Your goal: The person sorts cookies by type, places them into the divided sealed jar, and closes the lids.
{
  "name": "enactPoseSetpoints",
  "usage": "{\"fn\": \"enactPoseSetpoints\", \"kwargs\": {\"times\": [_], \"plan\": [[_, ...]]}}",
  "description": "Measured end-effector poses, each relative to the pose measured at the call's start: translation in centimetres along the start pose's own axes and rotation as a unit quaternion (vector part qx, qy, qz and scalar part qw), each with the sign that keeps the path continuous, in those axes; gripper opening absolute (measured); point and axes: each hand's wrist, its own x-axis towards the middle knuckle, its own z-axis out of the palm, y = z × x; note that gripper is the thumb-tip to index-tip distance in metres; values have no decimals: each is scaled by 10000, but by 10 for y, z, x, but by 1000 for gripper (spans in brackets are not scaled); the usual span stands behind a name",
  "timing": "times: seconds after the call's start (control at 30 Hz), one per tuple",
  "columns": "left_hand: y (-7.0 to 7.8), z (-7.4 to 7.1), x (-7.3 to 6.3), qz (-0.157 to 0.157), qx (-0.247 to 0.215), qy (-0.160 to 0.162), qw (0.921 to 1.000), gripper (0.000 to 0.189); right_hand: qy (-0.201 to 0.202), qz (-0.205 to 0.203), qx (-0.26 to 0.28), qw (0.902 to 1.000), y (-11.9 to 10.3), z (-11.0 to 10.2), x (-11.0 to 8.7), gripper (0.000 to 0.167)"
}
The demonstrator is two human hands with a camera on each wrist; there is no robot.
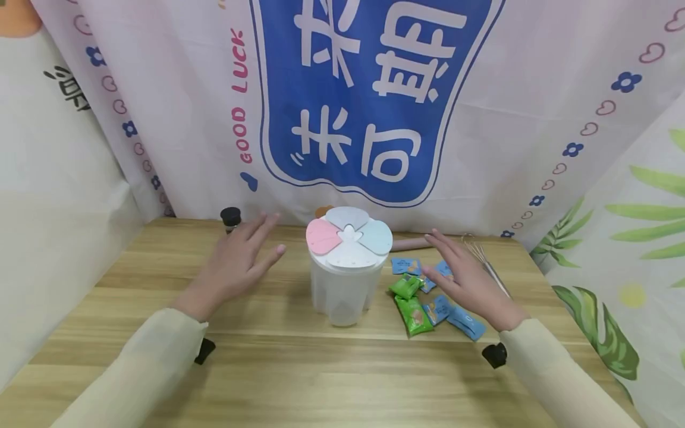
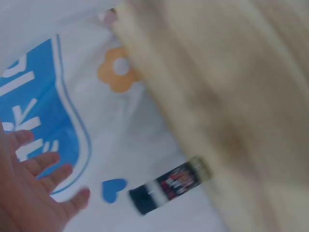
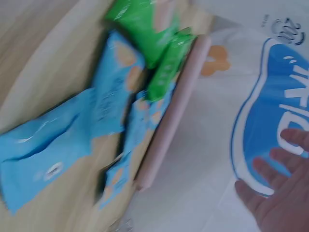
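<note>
A clear plastic canister (image 1: 345, 291) stands upright mid-table, its white lid (image 1: 350, 255) bearing pink, grey and pale blue petal-shaped flaps. To its left hovers my left hand (image 1: 235, 261), fingers extended and holding nothing. My right hand (image 1: 471, 282) is raised on the other side, also with straight fingers, over several small snack packets. Among these are green packets (image 1: 413, 315) and blue packets (image 1: 465, 322), lying between the canister and that hand. In the right wrist view the blue packet (image 3: 48, 145) and green packet (image 3: 145, 29) appear close up.
Behind my left hand stands a bottle with a black cap (image 1: 231, 216); its dark label (image 2: 178, 181) shows in the left wrist view. A pinkish rod (image 3: 174, 111) lies along the back edge. A wire whisk (image 1: 489, 267) rests at right. A printed cloth (image 1: 187, 119) hangs behind the table.
</note>
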Motion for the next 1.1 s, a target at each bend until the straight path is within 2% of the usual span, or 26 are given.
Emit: {"fn": "enactPoseSetpoints", "kwargs": {"times": [0.2,0.37,0.5,0.63,0.7,0.87,1.1], "plan": [[11,-23,5,439,-533,570,9960,58,341,-800,775,9932,-23,-15,6,55],[29,-34,4,759,-956,781,9894,53,674,-1428,1077,9816,-49,-27,12,54],[47,-35,3,1337,-1354,885,9777,51,884,-1902,1248,9697,-67,-33,18,52],[61,-33,6,1864,-1632,987,9638,51,868,-2271,1403,9598,-81,-35,25,47],[65,-30,7,1987,-1647,950,9614,52,771,-2392,1394,9578,-86,-34,30,44],[70,-25,11,2217,-1497,728,9608,52,500,-2455,1207,9606,-95,-29,35,40],[70,-20,11,2592,-1218,919,9537,45,624,-2732,1111,9535,-99,-19,39,38]]}}
